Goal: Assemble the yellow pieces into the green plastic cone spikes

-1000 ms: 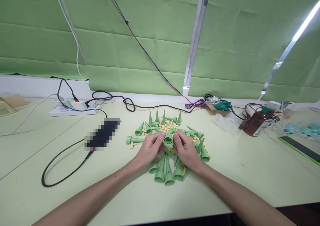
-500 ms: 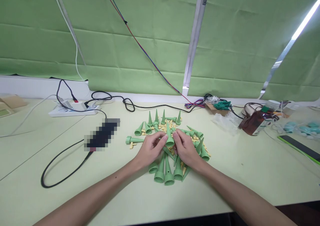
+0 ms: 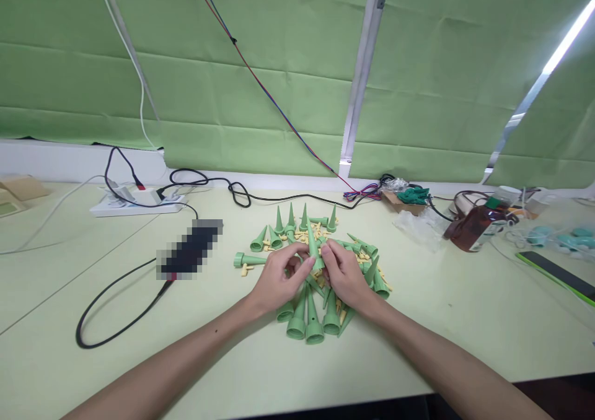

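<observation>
Between my two hands a green plastic watering spike (image 3: 313, 246) is held, its tip pointing away and its wide threaded end toward me. My left hand (image 3: 283, 276) pinches it from the left with thumb and fingers. From the other side, the fingers of my right hand (image 3: 344, 271) close on the spike near its wide end; whether they also hold a small part is hidden. Around and under my hands lies a pile of more green spikes (image 3: 296, 324) and small yellow valves (image 3: 363, 256). One yellow valve (image 3: 245, 270) rests at the pile's left side.
A pixelated dark device (image 3: 190, 249) with a looped black cable lies left. Behind it is a white power strip (image 3: 139, 204). At right are a brown bottle (image 3: 478, 225), clear plastic bags (image 3: 421, 228), a small cardboard box (image 3: 404, 203) and a green-edged phone (image 3: 558, 274).
The held spike has tilted, its tip leaning slightly left and showing more of its length. My left fingers have shifted a little along it; the pile looks the same.
</observation>
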Action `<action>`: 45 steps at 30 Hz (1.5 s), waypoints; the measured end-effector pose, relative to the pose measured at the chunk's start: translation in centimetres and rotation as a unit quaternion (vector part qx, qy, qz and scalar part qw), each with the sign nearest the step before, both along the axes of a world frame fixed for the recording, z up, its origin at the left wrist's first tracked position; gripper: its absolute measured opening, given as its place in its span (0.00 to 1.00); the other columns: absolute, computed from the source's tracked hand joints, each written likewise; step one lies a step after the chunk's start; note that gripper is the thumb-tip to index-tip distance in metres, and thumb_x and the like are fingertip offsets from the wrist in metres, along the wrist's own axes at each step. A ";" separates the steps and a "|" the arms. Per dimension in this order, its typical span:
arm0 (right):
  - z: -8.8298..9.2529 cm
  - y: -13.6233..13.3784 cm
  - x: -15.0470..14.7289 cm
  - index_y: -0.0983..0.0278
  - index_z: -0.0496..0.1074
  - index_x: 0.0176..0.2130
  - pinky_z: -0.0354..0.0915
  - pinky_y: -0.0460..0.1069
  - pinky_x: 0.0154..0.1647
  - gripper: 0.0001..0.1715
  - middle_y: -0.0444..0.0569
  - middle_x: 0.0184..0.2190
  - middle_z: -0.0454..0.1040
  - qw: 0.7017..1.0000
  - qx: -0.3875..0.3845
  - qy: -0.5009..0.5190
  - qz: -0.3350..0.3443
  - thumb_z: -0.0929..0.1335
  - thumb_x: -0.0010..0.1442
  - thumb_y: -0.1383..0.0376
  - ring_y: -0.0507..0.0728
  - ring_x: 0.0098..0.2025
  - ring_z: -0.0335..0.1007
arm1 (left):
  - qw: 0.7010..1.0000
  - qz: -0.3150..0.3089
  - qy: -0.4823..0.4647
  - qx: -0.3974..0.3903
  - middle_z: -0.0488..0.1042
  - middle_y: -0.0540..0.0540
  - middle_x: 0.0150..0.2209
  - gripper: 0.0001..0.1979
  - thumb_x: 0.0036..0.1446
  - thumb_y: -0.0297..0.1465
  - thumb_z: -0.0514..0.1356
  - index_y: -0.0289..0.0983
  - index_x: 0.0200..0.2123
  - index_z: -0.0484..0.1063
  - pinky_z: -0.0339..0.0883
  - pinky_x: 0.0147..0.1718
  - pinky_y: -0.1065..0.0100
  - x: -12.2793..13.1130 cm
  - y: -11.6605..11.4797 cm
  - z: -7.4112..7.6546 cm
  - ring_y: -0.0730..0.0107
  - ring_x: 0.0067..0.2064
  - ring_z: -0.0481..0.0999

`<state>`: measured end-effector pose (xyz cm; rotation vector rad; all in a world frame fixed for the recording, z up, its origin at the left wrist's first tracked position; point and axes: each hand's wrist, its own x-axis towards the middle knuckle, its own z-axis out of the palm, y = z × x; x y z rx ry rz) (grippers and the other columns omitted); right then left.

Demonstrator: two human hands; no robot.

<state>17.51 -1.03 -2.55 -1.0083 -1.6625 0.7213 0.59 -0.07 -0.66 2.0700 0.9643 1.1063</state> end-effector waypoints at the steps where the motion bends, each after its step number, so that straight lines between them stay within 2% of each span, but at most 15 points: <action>1: 0.0 0.0 0.0 0.60 0.55 0.28 0.52 0.47 0.23 0.21 0.38 0.19 0.55 1.000 0.001 -0.002 -0.001 0.57 0.70 0.53 0.51 0.21 0.54 | 1.000 0.002 0.002 0.003 0.68 0.50 0.27 0.12 0.62 0.39 0.56 0.35 0.39 0.70 0.59 0.24 0.72 0.0 0.0 0.0 0.74 0.25 0.65; 7: 0.1 0.0 0.1 0.60 0.55 0.28 0.52 0.47 0.23 0.21 0.38 0.18 0.56 1.000 0.006 -0.013 -0.009 0.57 0.71 0.54 0.51 0.21 0.54 | 1.000 0.008 0.006 0.026 0.71 0.48 0.32 0.12 0.62 0.38 0.57 0.35 0.42 0.70 0.62 0.26 0.71 0.0 0.0 -0.1 0.74 0.27 0.67; 15: 0.2 0.0 0.2 0.60 0.56 0.27 0.53 0.47 0.24 0.22 0.39 0.17 0.57 1.000 0.016 -0.018 -0.017 0.56 0.71 0.54 0.51 0.20 0.54 | 0.996 -0.003 -0.009 0.091 0.68 0.48 0.36 0.09 0.62 0.33 0.59 0.36 0.44 0.70 0.63 0.26 0.72 -0.1 0.2 -0.4 0.78 0.26 0.66; 22: 0.3 0.0 0.1 0.61 0.58 0.24 0.53 0.48 0.24 0.26 0.40 0.16 0.59 0.999 0.024 -0.018 -0.021 0.56 0.71 0.54 0.51 0.19 0.54 | 0.993 -0.028 -0.021 0.117 0.65 0.47 0.41 0.09 0.62 0.30 0.59 0.38 0.46 0.68 0.62 0.23 0.74 -0.1 0.3 -1.0 0.81 0.25 0.64; 29: 0.5 0.0 -0.1 0.62 0.58 0.20 0.54 0.48 0.24 0.30 0.41 0.14 0.60 0.999 0.028 -0.030 -0.035 0.56 0.71 0.54 0.50 0.18 0.56 | 0.986 -0.006 0.009 0.165 0.65 0.47 0.42 0.08 0.63 0.27 0.57 0.39 0.45 0.70 0.60 0.21 0.75 -0.2 0.7 -1.5 0.83 0.24 0.62; 35: 0.6 0.0 -0.2 0.62 0.59 0.16 0.57 0.48 0.24 0.34 0.42 0.12 0.61 0.999 0.000 -0.015 -0.038 0.56 0.70 0.53 0.51 0.17 0.58 | 0.972 -0.011 0.051 0.231 0.66 0.44 0.47 0.12 0.64 0.25 0.56 0.39 0.49 0.70 0.67 0.26 0.73 -0.5 0.9 -1.7 0.83 0.25 0.66; 38: 0.4 0.1 -0.2 0.61 0.59 0.13 0.60 0.48 0.25 0.37 0.42 0.09 0.61 0.999 -0.041 0.001 -0.024 0.56 0.70 0.53 0.50 0.15 0.58 | 0.959 -0.016 0.074 0.272 0.68 0.40 0.52 0.13 0.64 0.23 0.54 0.39 0.50 0.69 0.70 0.29 0.72 -0.6 1.0 -1.8 0.80 0.29 0.72; 42: 0.4 0.3 -0.3 0.61 0.57 0.12 0.59 0.48 0.24 0.37 0.41 0.08 0.59 0.996 -0.090 0.020 0.000 0.56 0.71 0.54 0.50 0.13 0.55 | 0.946 -0.016 0.100 0.309 0.71 0.38 0.54 0.15 0.64 0.23 0.52 0.39 0.52 0.69 0.74 0.35 0.70 -0.7 1.2 -1.9 0.69 0.41 0.78; 45: 0.3 0.2 -0.3 0.61 0.56 0.12 0.58 0.48 0.24 0.36 0.41 0.08 0.59 0.997 -0.076 0.010 -0.013 0.56 0.70 0.56 0.50 0.13 0.55 | 0.944 -0.028 0.105 0.312 0.73 0.39 0.54 0.17 0.64 0.22 0.52 0.39 0.53 0.69 0.75 0.42 0.67 -0.8 1.4 -2.1 0.65 0.49 0.78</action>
